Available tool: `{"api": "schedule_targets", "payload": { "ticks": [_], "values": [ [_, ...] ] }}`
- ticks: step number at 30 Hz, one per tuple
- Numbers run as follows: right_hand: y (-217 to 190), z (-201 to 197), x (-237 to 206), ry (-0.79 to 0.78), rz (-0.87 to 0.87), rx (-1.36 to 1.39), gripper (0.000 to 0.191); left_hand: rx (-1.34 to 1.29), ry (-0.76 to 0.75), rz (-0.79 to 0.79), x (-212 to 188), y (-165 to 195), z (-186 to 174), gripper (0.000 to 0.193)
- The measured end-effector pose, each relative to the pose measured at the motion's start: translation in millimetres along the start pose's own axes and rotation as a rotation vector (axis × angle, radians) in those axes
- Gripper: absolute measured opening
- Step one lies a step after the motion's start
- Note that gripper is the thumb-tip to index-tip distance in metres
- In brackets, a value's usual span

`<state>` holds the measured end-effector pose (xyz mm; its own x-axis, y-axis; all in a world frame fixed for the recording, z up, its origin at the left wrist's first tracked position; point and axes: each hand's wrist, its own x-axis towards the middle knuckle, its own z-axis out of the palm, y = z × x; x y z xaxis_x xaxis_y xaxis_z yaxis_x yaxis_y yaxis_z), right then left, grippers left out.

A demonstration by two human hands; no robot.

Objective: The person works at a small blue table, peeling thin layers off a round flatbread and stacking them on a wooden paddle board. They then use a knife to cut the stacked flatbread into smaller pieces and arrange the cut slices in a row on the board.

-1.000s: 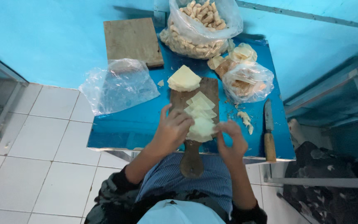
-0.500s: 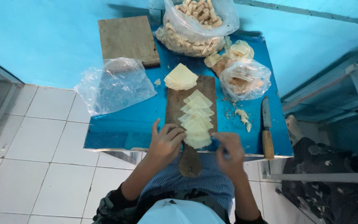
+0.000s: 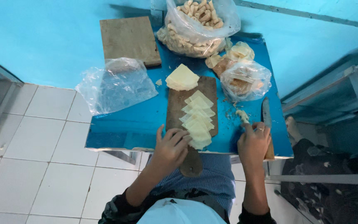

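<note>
1. Looking down from the head camera: your left hand [image 3: 170,149] rests at the near end of the paddle-shaped wooden board [image 3: 175,105], fingers bent and partly spread, fingertips touching the nearest pale wrappers [image 3: 197,120]. It pins them; it does not close round anything.
2. Your right hand [image 3: 253,143] lies on the blue table [image 3: 121,128], well to the right of the board. Its fingers reach forward to a small pale lump of filling [image 3: 242,115] just beyond them. Whether they pinch it or only touch it, you cannot tell.
3. Progress, judged from layout: a row of wrappers is already fanned along the board, running away from your left hand. None shows filling on top, so the laying-out looks done and the filling and folding look not yet begun.
4. Wrappers: thin, cream-yellow, roughly square, overlapping like shingles with corners pointing away from you. They look soft and floppy.
5. A thicker stack of wrappers [image 3: 182,77] sits at the far end of the board, beyond the row.
6. Knife [image 3: 267,118]: just right of your right hand, blade pointing away from you.
7. Beyond your right hand: small plastic bags [image 3: 245,81] and a large bag of finished pieces [image 3: 197,25].
8. Left of your left hand: a crumpled clear bag [image 3: 114,85]; beyond it a second board [image 3: 129,39].
</note>
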<state>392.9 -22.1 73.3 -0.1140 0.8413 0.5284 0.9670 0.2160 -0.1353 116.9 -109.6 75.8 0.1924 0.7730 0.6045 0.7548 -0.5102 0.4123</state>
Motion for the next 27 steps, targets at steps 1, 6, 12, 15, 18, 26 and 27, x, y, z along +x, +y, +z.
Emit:
{"api": "schedule_targets", "payload": {
  "ticks": [1, 6, 12, 15, 18, 26, 27],
  "values": [
    [-2, -2, 0, -0.012, -0.027, 0.073, 0.033, 0.005, 0.006, 0.006, 0, 1, 1, 0.031],
    [-35, -10, 3, -0.104, -0.287, 0.587, 0.054, 0.075, -0.022, 0.034, -2, 5, 3, 0.028],
    [-70, -15, 9, -0.146, -0.522, 0.324, 0.062, 0.082, -0.043, 0.004, -5, 4, 9, 0.029],
    [-71, -15, 12, -0.054, -0.532, 0.226, 0.056, 0.064, -0.042, 0.0, -7, 3, 10, 0.03],
    [-69, -12, 13, -0.009, -0.529, 0.162, 0.051, 0.049, -0.045, -0.014, -8, 3, 10, 0.029],
    [-66, -12, 20, -0.026, -0.535, 0.154, 0.052, 0.023, -0.035, -0.033, -7, 5, 10, 0.027],
    [-65, -12, 22, -0.033, -0.504, 0.157, 0.05, 0.021, -0.032, -0.038, -8, 5, 10, 0.028]
  ]
}}
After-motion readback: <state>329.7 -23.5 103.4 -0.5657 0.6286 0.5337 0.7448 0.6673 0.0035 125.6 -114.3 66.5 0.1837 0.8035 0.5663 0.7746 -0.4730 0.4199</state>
